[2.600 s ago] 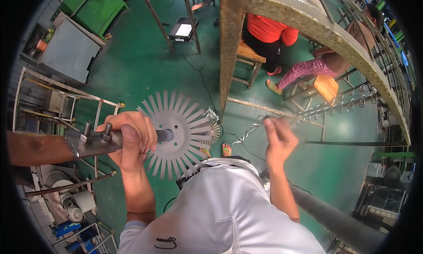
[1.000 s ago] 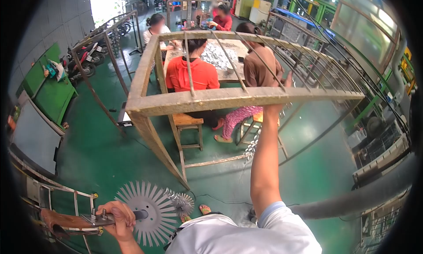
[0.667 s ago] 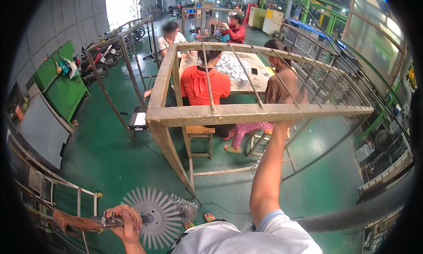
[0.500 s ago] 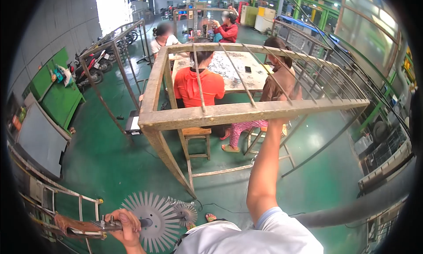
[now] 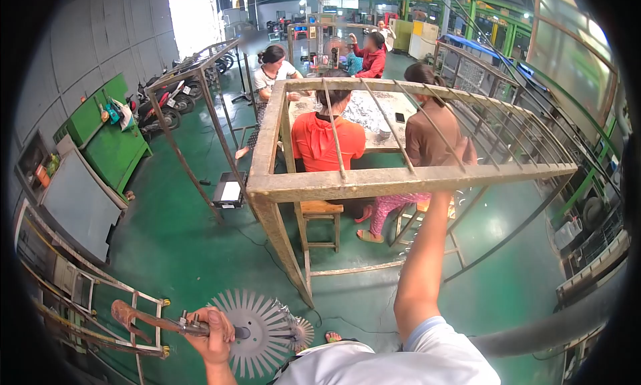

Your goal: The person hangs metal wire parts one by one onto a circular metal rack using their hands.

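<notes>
My left hand (image 5: 212, 333) is closed around the metal handle bar (image 5: 193, 329) at the lower left, beside a slotted metal disc (image 5: 257, 331). Small shiny metal pieces hang at the disc's right, near a smaller toothed disc (image 5: 302, 333). My right arm stretches forward to the metal rack (image 5: 414, 178). My right hand (image 5: 461, 155) is behind the rack's front beam, among its thin rods, blurred; its fingers and anything in them cannot be made out.
Beyond the rack, several people sit round a table (image 5: 384, 142) bearing shiny pieces, a phone and a cup. Wooden stools (image 5: 320, 208) stand under the rack. A green cabinet (image 5: 117, 145) and motorbikes (image 5: 163, 108) are at the left; a thick grey pipe (image 5: 554, 328) lies at the lower right.
My right hand has gone from near my body, where it held a twisted shiny strand, out to the rack. The view has tilted up. My left hand has stayed on the handle.
</notes>
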Available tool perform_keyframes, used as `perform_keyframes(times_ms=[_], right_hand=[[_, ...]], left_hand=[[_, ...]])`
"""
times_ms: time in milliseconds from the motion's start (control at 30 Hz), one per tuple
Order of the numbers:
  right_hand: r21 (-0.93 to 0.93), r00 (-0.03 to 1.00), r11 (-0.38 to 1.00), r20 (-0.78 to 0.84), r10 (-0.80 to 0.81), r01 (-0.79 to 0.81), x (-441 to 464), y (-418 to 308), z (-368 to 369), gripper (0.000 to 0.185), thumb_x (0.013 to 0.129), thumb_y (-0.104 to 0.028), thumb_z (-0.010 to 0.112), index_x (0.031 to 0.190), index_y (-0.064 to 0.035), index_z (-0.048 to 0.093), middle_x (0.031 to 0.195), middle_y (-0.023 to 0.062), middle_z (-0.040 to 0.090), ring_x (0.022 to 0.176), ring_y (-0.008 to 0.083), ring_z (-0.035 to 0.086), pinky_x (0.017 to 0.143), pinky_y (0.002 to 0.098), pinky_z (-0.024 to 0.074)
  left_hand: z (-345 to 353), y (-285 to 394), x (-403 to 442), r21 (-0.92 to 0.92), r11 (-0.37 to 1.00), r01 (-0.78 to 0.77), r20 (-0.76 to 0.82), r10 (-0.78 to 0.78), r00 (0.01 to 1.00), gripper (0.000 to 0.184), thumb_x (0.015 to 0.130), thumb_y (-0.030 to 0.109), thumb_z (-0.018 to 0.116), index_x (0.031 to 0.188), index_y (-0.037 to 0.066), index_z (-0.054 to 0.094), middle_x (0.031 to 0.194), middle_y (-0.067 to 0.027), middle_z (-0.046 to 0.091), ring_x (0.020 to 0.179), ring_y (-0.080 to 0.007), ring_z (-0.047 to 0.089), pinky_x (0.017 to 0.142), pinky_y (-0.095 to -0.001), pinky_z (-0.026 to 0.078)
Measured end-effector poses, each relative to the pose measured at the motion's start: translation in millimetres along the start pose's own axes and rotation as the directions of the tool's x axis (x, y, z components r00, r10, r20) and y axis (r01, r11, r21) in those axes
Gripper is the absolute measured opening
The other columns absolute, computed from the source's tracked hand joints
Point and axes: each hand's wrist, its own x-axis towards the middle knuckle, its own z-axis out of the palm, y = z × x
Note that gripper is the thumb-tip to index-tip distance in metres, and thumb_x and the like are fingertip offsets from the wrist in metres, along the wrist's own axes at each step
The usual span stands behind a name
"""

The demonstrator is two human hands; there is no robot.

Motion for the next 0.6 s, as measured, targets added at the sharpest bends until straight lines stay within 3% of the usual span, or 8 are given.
perform_keyframes(times_ms=[33,67,300,333,433,533,600], right_hand=[[0.05,0.997,0.996,0.033,0.073,-0.075,-3.5,-10.6,0.9,0.033,0.102,-0.023,0.059,0.119,0.0047,0.066,0.068,0.0075,0.065,0.05,0.0117,0.055,0.047,0.0285,0.0448],[0.091,0.999,0.996,-0.039,-0.011,0.014,-2.3,-9.7,9.1,0.031,0.102,-0.023,0.06,0.118,0.0027,0.067,0.057,0.003,0.059,0.037,0.0067,0.043,0.036,0.0237,0.0321],[0.156,0.997,0.986,0.063,0.039,-0.049,-13.6,-23.2,19.3,0.028,0.099,-0.019,0.065,0.12,0.0,0.068,0.059,0.004,0.06,0.038,0.0062,0.045,0.036,0.022,0.0327],[0.189,0.995,0.98,0.086,0.047,-0.062,-20.6,-26.8,17.6,0.027,0.098,-0.016,0.067,0.119,-0.0007,0.07,0.061,0.0041,0.061,0.041,0.0075,0.048,0.04,0.0238,0.0381],[-0.085,0.983,0.985,0.114,-0.141,0.151,-36.4,-13.8,0.5,0.02,0.097,-0.014,0.068,0.111,-0.0012,0.073,0.062,0.0041,0.062,0.047,0.0087,0.051,0.047,0.0258,0.0429],[-0.067,0.932,0.935,0.13,-0.339,0.349,-59.1,12.4,-22.6,0.018,0.095,-0.013,0.07,0.104,0.0015,0.075,0.067,0.0038,0.064,0.05,0.0076,0.051,0.049,0.0252,0.0419],[-0.038,0.966,0.98,0.181,-0.187,0.197,-80.8,9.8,-44.6,0.019,0.094,-0.013,0.071,0.103,0.0031,0.075,0.07,0.0036,0.065,0.052,0.0066,0.051,0.048,0.024,0.0402]], left_hand=[[-0.6,-0.1,0.1,0.001,1.0,0.001,0.002,-0.001,1.0,0.047,0.103,0.025,0.06,0.064,0.007,0.039,0.048,0.001,0.034,0.035,-0.0069,0.031,0.031,-0.0237,0.028],[-0.3,-0.4,0.8,-0.001,1.0,0.001,0.004,-0.001,1.0,0.047,0.103,0.025,0.06,0.065,0.007,0.04,0.048,0.001,0.034,0.035,-0.0068,0.031,0.031,-0.0237,0.028],[3.9,0.3,7.1,-0.021,1.0,-0.005,0.017,0.005,1.0,0.048,0.103,0.024,0.059,0.063,0.008,0.039,0.048,0.0008,0.034,0.035,-0.0069,0.031,0.031,-0.0243,0.028],[4.6,0.9,7.7,-0.02,1.0,-0.008,0.017,0.009,1.0,0.048,0.103,0.024,0.059,0.063,0.008,0.038,0.048,0.0008,0.034,0.035,-0.007,0.031,0.031,-0.0245,0.028],[4.9,2.1,6.9,-0.02,1.0,-0.01,0.015,0.01,1.0,0.048,0.103,0.024,0.059,0.063,0.008,0.038,0.048,0.0009,0.034,0.035,-0.0071,0.031,0.031,-0.0247,0.028],[1.9,-0.5,5.5,-0.033,0.999,-0.01,0.019,0.011,1.0,0.048,0.103,0.024,0.059,0.063,0.008,0.038,0.048,0.001,0.034,0.035,-0.0072,0.031,0.031,-0.0247,0.027],[2.0,-1.0,4.0,-0.044,0.999,-0.009,0.017,0.009,1.0,0.047,0.103,0.023,0.059,0.064,0.008,0.039,0.048,0.0009,0.034,0.035,-0.0074,0.031,0.031,-0.0247,0.027]])
